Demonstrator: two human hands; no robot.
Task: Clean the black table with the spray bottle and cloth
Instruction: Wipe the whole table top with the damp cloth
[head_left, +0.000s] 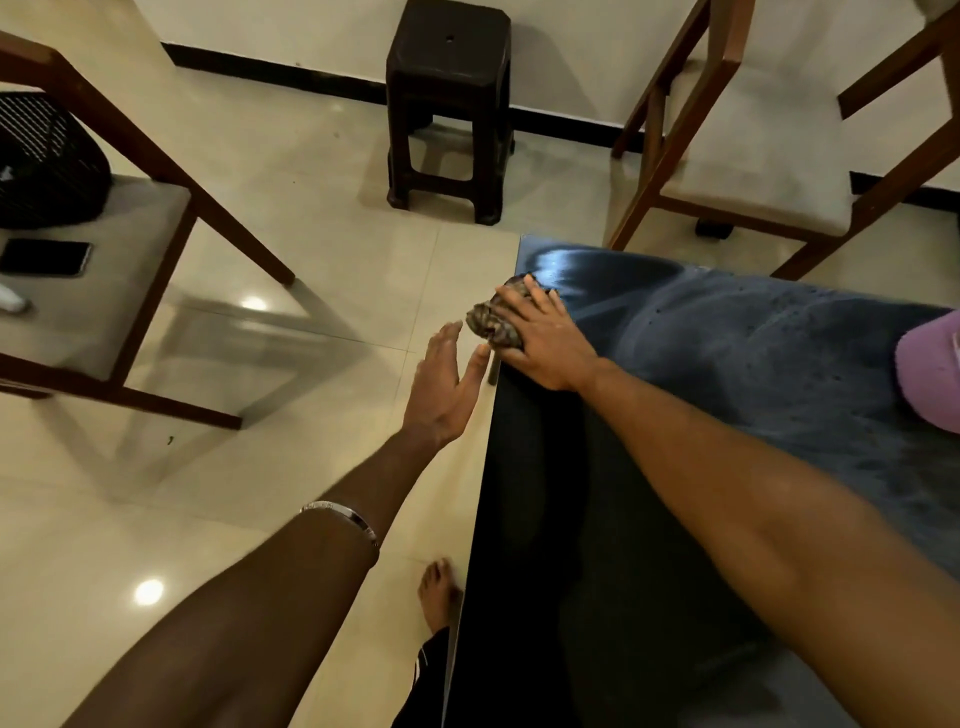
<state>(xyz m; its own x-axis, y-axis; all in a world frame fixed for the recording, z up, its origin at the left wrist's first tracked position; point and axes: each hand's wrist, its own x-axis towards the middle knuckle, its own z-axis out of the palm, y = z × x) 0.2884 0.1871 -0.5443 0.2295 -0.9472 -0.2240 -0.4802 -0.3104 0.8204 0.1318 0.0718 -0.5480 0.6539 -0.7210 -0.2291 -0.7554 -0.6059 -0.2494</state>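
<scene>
The glossy black table (550, 493) fills the right half of the head view, with wet streaks and droplets across its far part. My right hand (545, 338) presses a crumpled brown patterned cloth (491, 322) onto the table's left edge near the far corner. My left hand (441, 389) is held flat with its fingers apart just off that edge, palm toward the table, holding nothing. No spray bottle is visible. A purple object (930, 374) lies on the table at the right edge of the frame.
A dark plastic stool (449, 104) stands on the tiled floor beyond the table. One wooden chair (758, 171) stands at the far right, another (130, 270) at the left with a phone (47, 258) on its seat. My bare foot (439, 592) is beside the table.
</scene>
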